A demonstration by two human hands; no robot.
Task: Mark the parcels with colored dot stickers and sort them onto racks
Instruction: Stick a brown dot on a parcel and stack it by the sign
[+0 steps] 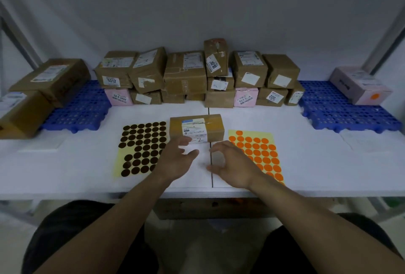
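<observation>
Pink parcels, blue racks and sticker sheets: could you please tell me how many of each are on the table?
Pink parcels: 3
Blue racks: 2
Sticker sheets: 2
Total: 7

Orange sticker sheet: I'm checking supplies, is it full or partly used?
Partly used. On the orange sticker sheet the top row holds only one dot, with bare yellow backing beside it.
</observation>
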